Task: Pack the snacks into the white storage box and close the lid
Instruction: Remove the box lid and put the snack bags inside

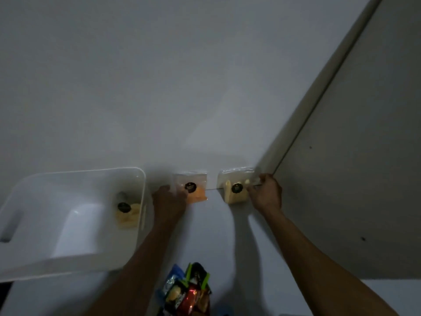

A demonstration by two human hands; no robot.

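The white storage box (75,263) stands open at the left, with one clear bag of pale snacks (126,213) inside against its right wall. My left hand (168,202) grips the left edge of a clear bag of orange snacks (197,192) standing against the wall. My right hand (265,192) pinches the right edge of a clear bag of pale yellow snacks (234,188) beside it. A pile of colourful snack packets (188,290) lies near the bottom centre. No lid is in view.
A white wall fills the upper view, and a grey panel (355,179) with a beige edge rises at the right. The white table surface (218,236) lies between my forearms.
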